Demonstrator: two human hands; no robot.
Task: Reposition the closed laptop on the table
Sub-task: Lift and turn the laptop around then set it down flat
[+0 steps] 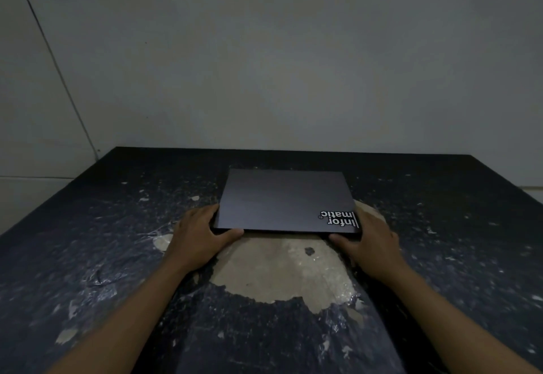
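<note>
A closed dark laptop [282, 199] lies flat on the black table [102, 241], toward its far middle, with a white sticker at its near right corner. My left hand [199, 234] grips the laptop's near left corner, thumb along the front edge and fingers at the side. My right hand [371, 244] holds the near right corner, thumb under the front edge. Both forearms reach in from the bottom of the view.
The table's black covering is worn, with a large bare pale patch [282, 273] just in front of the laptop and small flakes scattered around. A plain wall [264, 65] rises directly behind the table's far edge. A thin cable [58, 71] runs down the wall at left.
</note>
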